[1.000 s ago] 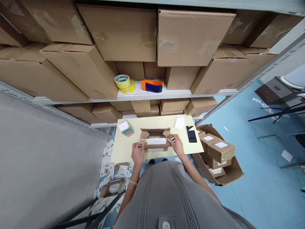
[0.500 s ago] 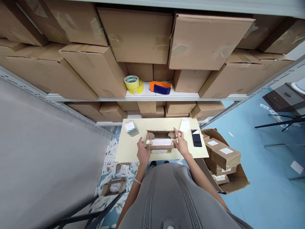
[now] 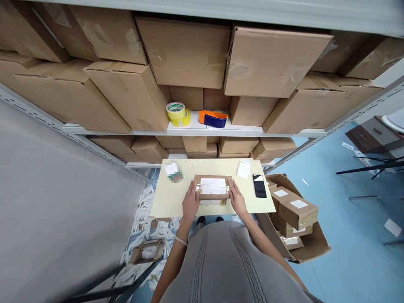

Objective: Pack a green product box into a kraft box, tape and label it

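A small cardboard box (image 3: 205,196) lies on the pale yellow tabletop (image 3: 176,206) in front of me. Its top flaps are folded down, and a white label (image 3: 213,186) with shiny clear tape at its ends covers much of the top. My left hand (image 3: 190,201) is closed against the box's left end. At the opposite end my right hand (image 3: 237,199) grips it the same way, fingers on the edge. Whatever the box contains is hidden.
A phone (image 3: 259,186) and a white paper (image 3: 243,168) lie right of the box; a blurred item (image 3: 173,171) lies left. Yellow tape rolls (image 3: 177,113) and an orange-and-blue tape dispenser (image 3: 213,119) sit on the shelf. A large carton (image 3: 317,244) of packed boxes stands at right.
The box's top was partly open, with a dark gap at the far side; its flaps now lie flat. Both hands have moved in from the flap edges to the box's ends.
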`<state>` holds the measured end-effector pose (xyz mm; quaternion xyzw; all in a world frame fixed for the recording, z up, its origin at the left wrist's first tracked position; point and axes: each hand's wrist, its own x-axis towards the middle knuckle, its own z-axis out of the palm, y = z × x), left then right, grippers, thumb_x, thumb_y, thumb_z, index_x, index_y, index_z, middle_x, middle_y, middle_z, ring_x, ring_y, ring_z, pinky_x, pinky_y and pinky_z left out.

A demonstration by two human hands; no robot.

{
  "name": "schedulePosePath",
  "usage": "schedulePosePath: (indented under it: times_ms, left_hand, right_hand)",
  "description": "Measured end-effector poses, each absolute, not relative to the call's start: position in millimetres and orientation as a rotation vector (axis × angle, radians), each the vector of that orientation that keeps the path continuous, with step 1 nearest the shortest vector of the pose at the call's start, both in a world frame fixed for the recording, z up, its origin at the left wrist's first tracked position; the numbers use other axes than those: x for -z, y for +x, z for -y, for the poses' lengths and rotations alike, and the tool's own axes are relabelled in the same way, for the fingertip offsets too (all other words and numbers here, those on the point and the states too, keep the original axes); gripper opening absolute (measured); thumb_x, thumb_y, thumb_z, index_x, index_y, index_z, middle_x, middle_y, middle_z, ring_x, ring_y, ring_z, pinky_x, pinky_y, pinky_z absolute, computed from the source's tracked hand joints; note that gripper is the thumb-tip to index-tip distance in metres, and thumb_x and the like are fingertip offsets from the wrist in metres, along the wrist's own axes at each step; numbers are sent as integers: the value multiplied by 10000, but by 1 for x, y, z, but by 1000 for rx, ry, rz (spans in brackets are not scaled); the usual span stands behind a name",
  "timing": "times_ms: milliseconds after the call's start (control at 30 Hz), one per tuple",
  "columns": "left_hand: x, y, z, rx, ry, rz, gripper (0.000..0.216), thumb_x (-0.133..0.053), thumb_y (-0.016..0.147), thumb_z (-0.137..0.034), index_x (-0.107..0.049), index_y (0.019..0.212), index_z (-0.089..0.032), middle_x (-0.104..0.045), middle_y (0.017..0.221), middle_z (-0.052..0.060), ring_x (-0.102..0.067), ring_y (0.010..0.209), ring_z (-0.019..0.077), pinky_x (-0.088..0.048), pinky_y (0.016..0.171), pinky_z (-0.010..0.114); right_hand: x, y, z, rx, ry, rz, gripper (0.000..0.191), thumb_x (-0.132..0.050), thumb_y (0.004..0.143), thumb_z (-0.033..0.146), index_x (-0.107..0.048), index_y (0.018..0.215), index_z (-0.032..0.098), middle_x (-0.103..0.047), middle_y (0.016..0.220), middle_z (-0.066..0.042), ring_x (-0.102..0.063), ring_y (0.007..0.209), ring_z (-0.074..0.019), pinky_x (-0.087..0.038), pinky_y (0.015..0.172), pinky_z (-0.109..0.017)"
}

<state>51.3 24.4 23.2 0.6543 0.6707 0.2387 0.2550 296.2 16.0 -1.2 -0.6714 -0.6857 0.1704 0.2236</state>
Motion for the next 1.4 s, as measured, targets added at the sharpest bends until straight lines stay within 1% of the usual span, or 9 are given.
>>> schedulePosePath:
  times_ms: [167, 300, 500, 567, 633, 733, 1000, 1200, 1400]
  left_hand:
    - [-19, 57, -30, -678, 1774, -1830, 573, -309, 985, -310, -248, 1548, -223, -355, 1573, 48, -383, 1420, 207, -432, 1085, 346]
    - [-20, 64, -38, -633, 1839, -1899, 563, -296, 994, -325, -261, 1544, -210, -351, 1573, 66, -418, 1396, 228, -476, 1036, 345]
    - [-12, 67, -37, -462, 1888, -2048, 550, -248, 1007, -353, -276, 1540, -219, -208, 1613, 138, -591, 1219, 281, -542, 924, 409]
    - [-12, 69, -37, -485, 1973, -2082, 542, -255, 1005, -339, -304, 1530, -215, -232, 1607, 129, -481, 1340, 304, -452, 1049, 488]
    - [-16, 75, -40, -535, 2087, -2083, 549, -289, 997, -333, -299, 1532, -213, -264, 1601, 104, -294, 1460, 302, -275, 1169, 552]
    - [-25, 90, -50, -559, 2256, -1952, 603, -344, 982, -374, -232, 1552, -214, -275, 1600, 77, -184, 1500, 267, -133, 1226, 539]
    - [-12, 107, -58, -428, 2374, -1857, 657, -376, 968, -414, -191, 1557, -191, -281, 1597, 79, -247, 1483, 253, -141, 1228, 526]
    - [5, 101, -52, -421, 2400, -1833, 669, -386, 964, -414, -177, 1560, -193, -248, 1609, 79, -215, 1492, 254, -137, 1230, 513]
    - [7, 99, -51, -431, 2344, -1834, 653, -372, 969, -413, -143, 1562, -265, -257, 1605, 58, -220, 1489, 284, -58, 1203, 626]
  right_hand:
    - [6, 297, -40, -458, -1794, 1932, 615, -293, 985, 210, -129, 1576, 254, -260, 1605, -86, -519, 1316, -239, -541, 943, -327]
    - [2, 300, -60, -421, -1817, 1997, 609, -284, 997, 238, -100, 1578, 242, -241, 1607, -95, -549, 1286, -246, -555, 919, -332]
    - [8, 298, -56, -382, -1859, 2042, 597, -248, 1022, 293, -28, 1576, 269, -161, 1626, -115, -600, 1220, -254, -590, 831, -343]
    - [10, 296, -53, -370, -1872, 2039, 600, -244, 1023, 299, -11, 1575, 263, -143, 1629, -122, -594, 1230, -250, -590, 829, -334]
    - [10, 295, -52, -370, -1878, 2029, 605, -246, 1023, 303, -4, 1576, 256, -136, 1631, -120, -574, 1256, -243, -585, 842, -325]
    - [9, 294, -52, -380, -1862, 2018, 607, -251, 1023, 316, -13, 1577, 248, -129, 1632, -121, -538, 1298, -244, -578, 868, -331]
    - [14, 300, -49, -394, -1802, 2027, 600, -250, 1022, 337, -47, 1579, 253, -142, 1633, -114, -515, 1319, -246, -573, 885, -343]
    - [20, 299, -44, -379, -1825, 2062, 613, -270, 1011, 315, -52, 1580, 245, -139, 1631, -132, -596, 1223, -263, -580, 855, -370]
    - [17, 298, -45, -366, -1871, 2098, 639, -296, 998, 290, -34, 1580, 253, -194, 1620, -138, -624, 1179, -255, -585, 826, -362]
